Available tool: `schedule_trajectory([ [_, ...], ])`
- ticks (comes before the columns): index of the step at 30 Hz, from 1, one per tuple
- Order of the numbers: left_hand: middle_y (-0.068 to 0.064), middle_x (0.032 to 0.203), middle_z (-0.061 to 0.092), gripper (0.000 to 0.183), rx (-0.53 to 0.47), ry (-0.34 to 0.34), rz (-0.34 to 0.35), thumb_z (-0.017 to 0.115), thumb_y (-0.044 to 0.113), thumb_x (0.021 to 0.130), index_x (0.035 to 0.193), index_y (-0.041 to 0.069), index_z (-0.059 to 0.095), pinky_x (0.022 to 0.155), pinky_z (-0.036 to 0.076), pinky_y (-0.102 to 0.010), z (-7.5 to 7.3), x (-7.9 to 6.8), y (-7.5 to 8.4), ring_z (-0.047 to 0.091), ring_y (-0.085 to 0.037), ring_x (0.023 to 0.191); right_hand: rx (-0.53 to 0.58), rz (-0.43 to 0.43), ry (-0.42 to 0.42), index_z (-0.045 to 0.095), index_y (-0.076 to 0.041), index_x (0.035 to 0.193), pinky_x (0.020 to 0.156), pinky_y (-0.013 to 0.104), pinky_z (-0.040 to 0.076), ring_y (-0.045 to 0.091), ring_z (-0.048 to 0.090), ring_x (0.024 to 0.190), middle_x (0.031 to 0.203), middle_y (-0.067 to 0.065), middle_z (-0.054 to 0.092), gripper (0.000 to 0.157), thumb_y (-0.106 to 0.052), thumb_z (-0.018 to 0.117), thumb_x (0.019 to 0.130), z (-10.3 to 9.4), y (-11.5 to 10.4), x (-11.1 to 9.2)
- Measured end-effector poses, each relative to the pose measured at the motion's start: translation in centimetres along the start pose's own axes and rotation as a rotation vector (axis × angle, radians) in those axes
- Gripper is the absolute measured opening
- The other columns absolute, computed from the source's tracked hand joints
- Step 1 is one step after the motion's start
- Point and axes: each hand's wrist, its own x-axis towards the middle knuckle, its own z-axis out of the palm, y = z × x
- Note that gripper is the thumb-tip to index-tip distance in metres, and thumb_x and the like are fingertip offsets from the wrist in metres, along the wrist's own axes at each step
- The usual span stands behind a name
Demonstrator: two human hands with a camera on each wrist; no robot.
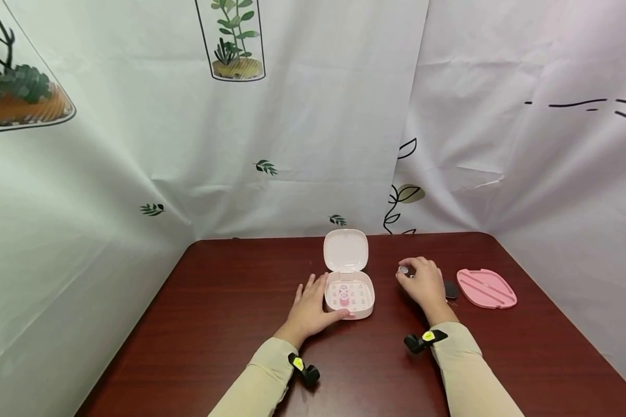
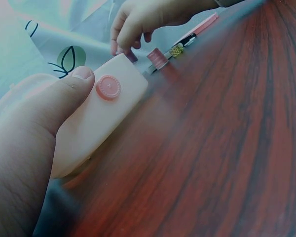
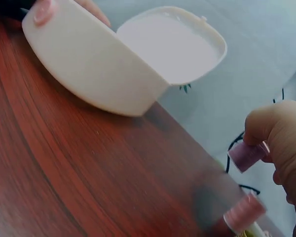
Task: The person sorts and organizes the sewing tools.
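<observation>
A pale pink sewing box [image 1: 365, 311] stands with its lid [image 1: 346, 250] raised; rows of small pegs line its inside. Two pink thread spools [image 1: 344, 300] sit on pegs there. My left hand [image 1: 309, 307] rests against the box's left side with fingers extended, its thumb [image 2: 71, 91] lying along the front near a round pink button [image 2: 108, 87]. To the right of the box, my right hand [image 1: 423, 282] pinches a purple thread spool [image 3: 246, 155] between thumb and fingers, above the table. Below that hand, a pink thread spool [image 3: 244, 212] stands on the table.
A pink slotted tray [image 1: 486, 288] lies at the table's right. Beside it, partly behind my right wrist, is a dark flat item [image 1: 451, 289]. A small yellow patterned piece [image 2: 176, 50] lies near the pink spool. White printed cloth [image 1: 313, 145] hangs behind the table.
</observation>
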Motion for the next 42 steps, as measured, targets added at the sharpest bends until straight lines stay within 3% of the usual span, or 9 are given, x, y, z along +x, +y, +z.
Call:
schedule_trajectory([
  [6,-0.007,0.162,0.035,0.112,0.004,0.007,0.004,0.064,0.076,0.079,0.160,0.007,0.029,0.121,0.016,-0.058,0.0,0.0,-0.1,0.023,-0.033,0.152,0.066,-0.061,0.000,0.076,-0.009,0.103,0.095,0.057,0.041,0.038,0.057,0.106,0.106,0.014,0.071,0.023,-0.021,0.074,0.083,0.4,-1.4,0.1],
  [19,-0.007,0.162,0.036,0.110,-0.010,0.009,0.015,0.064,0.076,0.079,0.159,0.008,0.030,0.121,0.015,-0.059,0.1,0.0,0.0,0.023,-0.034,0.152,0.203,-0.149,-0.080,0.076,-0.010,0.101,0.095,0.053,0.045,0.032,0.060,0.106,0.103,0.007,0.071,0.021,-0.017,0.079,0.082,1.4,-4.8,-0.3],
  [34,-0.009,0.161,0.038,0.110,0.002,0.006,0.006,0.063,0.077,0.079,0.159,0.008,0.030,0.121,0.015,-0.059,0.1,0.1,-0.2,0.023,-0.033,0.153,0.161,-0.241,-0.147,0.077,-0.014,0.101,0.085,0.046,0.045,0.025,0.059,0.097,0.100,0.000,0.072,0.021,-0.019,0.083,0.082,3.0,-6.9,-1.1],
  [42,-0.010,0.161,0.037,0.110,0.001,0.008,0.012,0.063,0.077,0.080,0.159,0.007,0.030,0.121,0.016,-0.060,0.1,0.1,-0.1,0.022,-0.034,0.152,0.142,-0.259,-0.161,0.077,-0.015,0.100,0.090,0.049,0.042,0.028,0.060,0.100,0.099,0.001,0.073,0.021,-0.019,0.084,0.080,3.7,-7.3,-1.5],
])
